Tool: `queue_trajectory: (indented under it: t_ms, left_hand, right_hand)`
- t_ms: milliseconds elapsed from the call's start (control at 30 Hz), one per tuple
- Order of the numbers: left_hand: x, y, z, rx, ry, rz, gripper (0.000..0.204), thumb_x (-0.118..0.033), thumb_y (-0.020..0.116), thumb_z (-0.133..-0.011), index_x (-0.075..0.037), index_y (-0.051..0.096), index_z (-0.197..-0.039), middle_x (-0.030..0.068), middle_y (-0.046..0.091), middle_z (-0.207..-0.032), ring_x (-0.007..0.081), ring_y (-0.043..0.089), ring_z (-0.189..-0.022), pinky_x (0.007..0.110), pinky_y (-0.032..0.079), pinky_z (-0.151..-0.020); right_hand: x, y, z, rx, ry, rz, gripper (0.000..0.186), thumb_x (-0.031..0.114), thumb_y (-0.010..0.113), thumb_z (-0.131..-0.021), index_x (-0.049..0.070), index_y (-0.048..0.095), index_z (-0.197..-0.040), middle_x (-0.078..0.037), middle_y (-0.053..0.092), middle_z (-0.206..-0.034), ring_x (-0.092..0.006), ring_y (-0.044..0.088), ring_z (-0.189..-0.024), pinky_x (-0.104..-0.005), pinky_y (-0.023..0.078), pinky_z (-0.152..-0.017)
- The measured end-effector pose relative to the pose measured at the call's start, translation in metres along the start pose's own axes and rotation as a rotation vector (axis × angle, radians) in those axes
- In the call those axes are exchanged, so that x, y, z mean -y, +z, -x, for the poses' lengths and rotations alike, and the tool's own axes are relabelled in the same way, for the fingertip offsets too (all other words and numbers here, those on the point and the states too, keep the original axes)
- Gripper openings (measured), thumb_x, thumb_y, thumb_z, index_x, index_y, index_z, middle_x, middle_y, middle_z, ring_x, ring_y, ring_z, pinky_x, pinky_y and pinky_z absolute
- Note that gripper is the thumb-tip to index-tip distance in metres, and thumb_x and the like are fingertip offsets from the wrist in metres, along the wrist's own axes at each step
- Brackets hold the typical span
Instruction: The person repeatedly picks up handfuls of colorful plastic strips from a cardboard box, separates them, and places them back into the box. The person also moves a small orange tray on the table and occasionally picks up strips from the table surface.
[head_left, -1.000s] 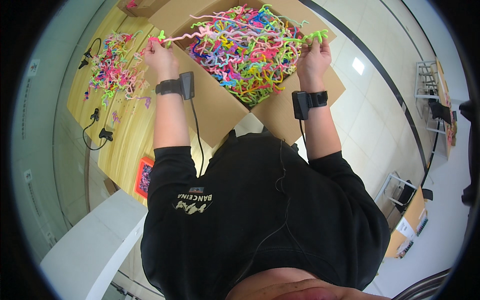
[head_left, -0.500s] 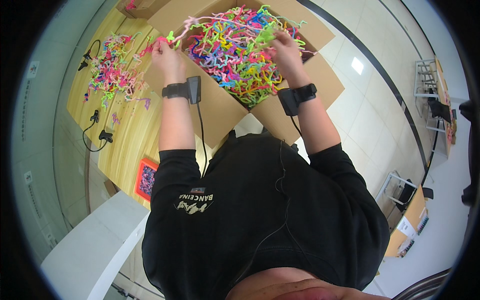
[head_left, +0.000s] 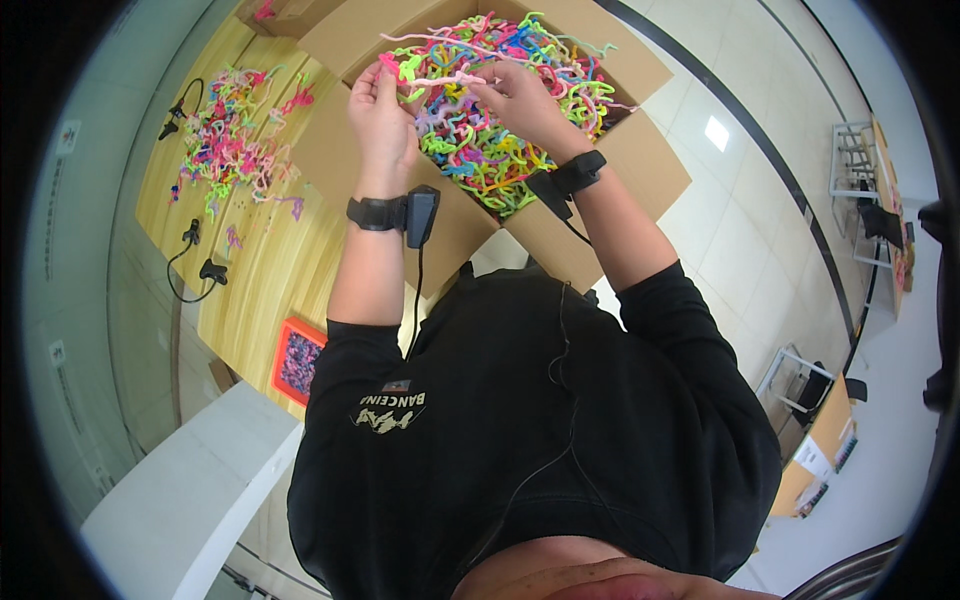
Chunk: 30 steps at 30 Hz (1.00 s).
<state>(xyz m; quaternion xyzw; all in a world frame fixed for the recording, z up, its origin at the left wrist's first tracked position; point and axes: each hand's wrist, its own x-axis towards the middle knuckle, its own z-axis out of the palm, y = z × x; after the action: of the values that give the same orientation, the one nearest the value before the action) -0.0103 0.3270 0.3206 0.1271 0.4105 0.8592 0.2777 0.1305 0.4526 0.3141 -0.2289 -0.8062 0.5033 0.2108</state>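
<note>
Above the open cardboard box [head_left: 445, 220] both hands are raised close to each other. My left hand [head_left: 382, 118] is closed in a pinch on a small bunch of bright pink and green wavy strands [head_left: 408, 70]. A pale pink strand [head_left: 445, 80] stretches from this bunch across to my right hand [head_left: 525, 105], whose thumb and fingers pinch its other end. Underneath, a tangled heap of multicoloured squiggly strands [head_left: 500, 170] fills the box. Another pale pink strand [head_left: 430, 38] lies along the heap's far side.
On the wooden table [head_left: 270, 240] at left lie a loose pile of strands [head_left: 225, 135] and a separate pink clump [head_left: 300, 95]. Black cables with clips [head_left: 190, 235] are at its left edge. Nearer me is an orange tray [head_left: 283, 375] of small bits.
My left hand has moved right, from the table side to over the box. My right hand has come left, away from the green strands, and now pinches the pale pink strand.
</note>
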Motion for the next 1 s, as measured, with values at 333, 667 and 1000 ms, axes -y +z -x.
queue_trajectory:
  t_ms: [333, 667, 1000]
  left_hand:
    - [-0.023, -0.030, -0.027, -0.174, 0.304, -0.195, 0.016, -0.010, 0.054, -0.100, 0.001, 0.054, -0.111, 0.0078, 0.059, -0.100, 0.0147, 0.061, -0.085, 0.045, 0.064, -0.077]
    - [-0.018, -0.043, -0.049, -0.281, 0.405, -0.195, 0.015, -0.006, 0.054, -0.099, 0.003, 0.050, -0.109, 0.0113, 0.059, -0.103, 0.0189, 0.065, -0.082, 0.039, 0.064, -0.071]
    - [0.013, -0.061, -0.062, -0.133, 0.145, -0.431, 0.021, -0.014, 0.062, -0.097, 0.002, 0.062, -0.111, 0.0087, 0.069, -0.093, 0.0165, 0.067, -0.075, 0.031, 0.059, -0.068]
  right_hand:
    - [-0.002, -0.009, 0.020, 0.208, 0.006, -0.003, 0.023, 0.018, 0.069, -0.092, -0.005, 0.068, -0.098, -0.005, 0.067, -0.073, -0.0091, 0.061, -0.067, -0.0271, 0.048, -0.059]
    - [0.009, -0.022, 0.026, 0.250, 0.024, 0.375, 0.026, 0.021, 0.072, -0.084, 0.002, 0.070, -0.102, -0.015, 0.070, -0.083, -0.0274, 0.068, -0.075, -0.0376, 0.053, -0.069]
    - [-0.018, -0.040, 0.025, 0.044, 0.113, 0.222, 0.026, 0.019, 0.063, -0.090, 0.001, 0.069, -0.106, -0.010, 0.070, -0.084, -0.0196, 0.064, -0.068, -0.0338, 0.052, -0.065]
